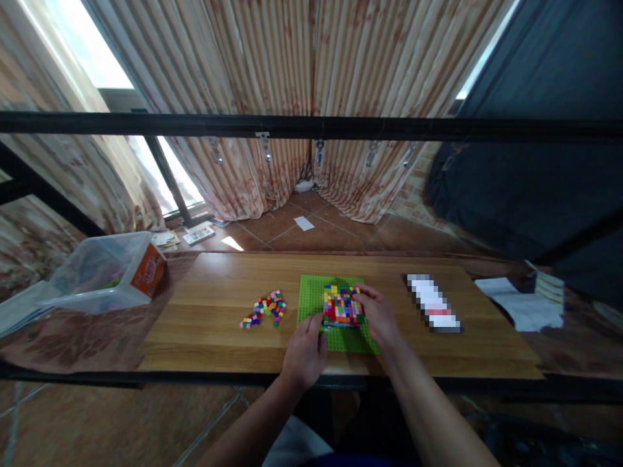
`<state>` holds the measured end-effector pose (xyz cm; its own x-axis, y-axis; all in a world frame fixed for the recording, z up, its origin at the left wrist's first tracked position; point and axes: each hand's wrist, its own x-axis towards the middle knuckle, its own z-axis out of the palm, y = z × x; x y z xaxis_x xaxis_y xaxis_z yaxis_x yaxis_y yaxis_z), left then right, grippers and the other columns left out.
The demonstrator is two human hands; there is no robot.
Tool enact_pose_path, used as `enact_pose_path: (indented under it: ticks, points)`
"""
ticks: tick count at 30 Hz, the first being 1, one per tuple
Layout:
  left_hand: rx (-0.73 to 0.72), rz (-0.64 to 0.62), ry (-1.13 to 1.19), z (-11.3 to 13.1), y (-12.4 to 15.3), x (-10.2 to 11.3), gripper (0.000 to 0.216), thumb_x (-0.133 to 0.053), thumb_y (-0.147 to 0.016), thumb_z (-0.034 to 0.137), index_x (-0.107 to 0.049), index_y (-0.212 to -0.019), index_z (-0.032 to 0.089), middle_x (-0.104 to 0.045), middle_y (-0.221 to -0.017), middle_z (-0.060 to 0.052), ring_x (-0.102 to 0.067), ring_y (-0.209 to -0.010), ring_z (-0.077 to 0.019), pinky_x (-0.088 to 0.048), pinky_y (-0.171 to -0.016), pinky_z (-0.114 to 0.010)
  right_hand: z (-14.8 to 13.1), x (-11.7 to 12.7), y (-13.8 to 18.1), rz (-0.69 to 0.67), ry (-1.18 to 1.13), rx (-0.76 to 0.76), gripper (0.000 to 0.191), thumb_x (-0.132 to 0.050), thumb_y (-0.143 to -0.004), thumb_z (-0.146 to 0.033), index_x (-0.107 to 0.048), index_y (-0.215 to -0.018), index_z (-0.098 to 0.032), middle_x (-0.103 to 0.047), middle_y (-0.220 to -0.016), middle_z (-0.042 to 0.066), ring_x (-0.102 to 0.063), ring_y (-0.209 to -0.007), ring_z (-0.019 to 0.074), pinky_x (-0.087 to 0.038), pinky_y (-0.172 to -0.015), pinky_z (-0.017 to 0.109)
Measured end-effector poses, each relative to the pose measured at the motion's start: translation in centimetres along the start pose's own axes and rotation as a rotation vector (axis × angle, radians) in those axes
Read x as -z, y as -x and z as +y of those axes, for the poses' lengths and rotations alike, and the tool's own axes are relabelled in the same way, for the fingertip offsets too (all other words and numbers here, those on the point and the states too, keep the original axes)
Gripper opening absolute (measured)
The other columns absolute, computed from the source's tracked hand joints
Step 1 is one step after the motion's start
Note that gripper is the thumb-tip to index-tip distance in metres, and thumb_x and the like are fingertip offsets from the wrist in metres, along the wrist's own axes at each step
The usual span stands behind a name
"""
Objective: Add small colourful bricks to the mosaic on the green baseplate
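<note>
A multicoloured block of small toy bricks (343,306) sits on a green studded baseplate (309,292). My left hand (307,347) is closed at the block's lower left corner, its fingers curled against the side. On the opposite side, my right hand (380,316) grips the right edge, with fingertips over the upper right corner. Whether a loose brick is under those fingertips is too small to tell. Left of the baseplate, a pile of loose coloured bricks (268,307) lies on the wooden table (209,344).
A blurred-out flat object (434,303) lies on the table's right side. Past the left end stands a clear plastic bin (100,266) with an orange label. White papers (520,303) lie beyond the right end. A black bar (292,126) crosses above the table's far side.
</note>
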<state>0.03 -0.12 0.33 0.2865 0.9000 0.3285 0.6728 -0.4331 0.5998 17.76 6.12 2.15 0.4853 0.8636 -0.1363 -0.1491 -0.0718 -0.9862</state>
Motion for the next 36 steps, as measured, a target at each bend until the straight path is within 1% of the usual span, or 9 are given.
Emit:
enact_pose_path:
  ticks: [5, 10, 13, 14, 18, 22, 25, 28, 36]
  points:
    - [0.002, 0.000, 0.003, 0.0, 0.0, 0.1, 0.043, -0.046, -0.086, 0.011, -0.047, -0.129, 0.019, -0.060, -0.119, -0.010, -0.057, -0.113, -0.0235, -0.050, -0.097, -0.041, 0.3, -0.2, 0.3, -0.003, -0.037, 0.004, 0.041, -0.069, -0.056, -0.033, -0.070, -0.093, -0.016, -0.071, -0.079, 0.003, -0.064, -0.063, 0.0156, -0.053, -0.062, 0.032]
    - [0.024, -0.005, 0.056, -0.2, -0.1, -0.1, 0.042, -0.048, -0.085, 0.010, -0.049, -0.126, 0.019, -0.061, -0.116, -0.010, -0.059, -0.108, -0.0228, -0.051, -0.094, -0.041, 0.0, 0.5, 0.9, -0.048, -0.022, 0.055, 0.051, -0.075, -0.058, -0.042, -0.069, -0.102, -0.016, -0.071, -0.089, 0.004, -0.065, -0.075, 0.0166, -0.052, -0.072, 0.033]
    - [0.035, 0.036, 0.163, -0.3, 0.0, 0.0, 0.040, -0.048, -0.084, 0.009, -0.052, -0.123, 0.019, -0.063, -0.111, -0.009, -0.062, -0.099, -0.0198, -0.052, -0.089, -0.037, -0.2, 2.3, 1.2, -0.033, 0.073, 0.132, 0.055, -0.071, -0.066, -0.051, -0.066, -0.110, -0.018, -0.071, -0.098, 0.006, -0.064, -0.085, 0.0188, -0.051, -0.079, 0.035]
    - [0.049, 0.061, 0.203, -0.4, 0.1, 0.2, 0.038, -0.048, -0.085, 0.009, -0.053, -0.121, 0.019, -0.064, -0.109, -0.009, -0.062, -0.095, -0.0187, -0.053, -0.086, -0.035, -0.1, 3.2, 1.3, -0.002, 0.201, 0.208, 0.054, -0.064, -0.071, -0.055, -0.066, -0.110, -0.018, -0.071, -0.099, 0.007, -0.064, -0.087, 0.0201, -0.051, -0.079, 0.036]
    - [0.131, 0.177, 0.256, -0.8, 0.9, 2.4, 0.031, -0.048, -0.087, 0.012, -0.056, -0.116, 0.019, -0.065, -0.102, -0.007, -0.062, -0.086, -0.0157, -0.052, -0.080, -0.030, 1.0, 6.6, 1.2, 0.073, 0.369, 0.260, 0.044, -0.064, -0.072, -0.052, -0.070, -0.096, -0.015, -0.070, -0.098, 0.014, -0.060, -0.095, 0.0284, -0.043, -0.091, 0.047]
    - [0.228, 0.250, 0.119, -2.3, 2.2, 5.7, 0.026, -0.048, -0.086, 0.012, -0.059, -0.109, 0.018, -0.064, -0.097, -0.006, -0.061, -0.088, -0.0168, -0.050, -0.079, -0.030, 2.7, 7.7, 1.2, 0.029, 0.766, 0.498, 0.040, -0.047, -0.084, -0.046, -0.069, -0.097, -0.015, -0.068, -0.098, 0.014, -0.061, -0.091, 0.0267, -0.046, -0.085, 0.044]
    - [0.302, 0.222, -0.021, -3.7, 2.6, 7.3, 0.021, -0.050, -0.084, 0.010, -0.062, -0.099, 0.018, -0.064, -0.093, -0.006, -0.060, -0.087, -0.0180, -0.048, -0.078, -0.030, 3.6, 7.2, 1.3, -0.025, 0.880, 0.636, 0.035, -0.043, -0.087, -0.040, -0.068, -0.096, -0.017, -0.067, -0.101, 0.013, -0.059, -0.094, 0.0251, -0.046, -0.087, 0.041]
    - [0.342, 0.172, -0.141, -4.2, 2.2, 7.4, 0.015, -0.053, -0.084, 0.013, -0.062, -0.094, 0.018, -0.064, -0.092, -0.006, -0.060, -0.088, -0.0194, -0.047, -0.079, -0.031, 3.9, 6.8, 1.3, -0.039, 0.949, 0.701, 0.033, -0.043, -0.088, -0.037, -0.067, -0.096, -0.017, -0.066, -0.100, 0.012, -0.058, -0.096, 0.0251, -0.046, -0.088, 0.042]
    - [0.413, 0.100, -0.338, -3.1, 0.7, 6.6, 0.012, -0.053, -0.088, 0.018, -0.064, -0.091, 0.020, -0.067, -0.097, -0.008, -0.061, -0.093, -0.0221, -0.045, -0.081, -0.033, 3.7, 6.8, 1.7, -0.022, 0.945, 0.722, 0.029, -0.044, -0.088, -0.032, -0.067, -0.097, -0.017, -0.065, -0.102, 0.011, -0.057, -0.096, 0.0242, -0.047, -0.088, 0.041]
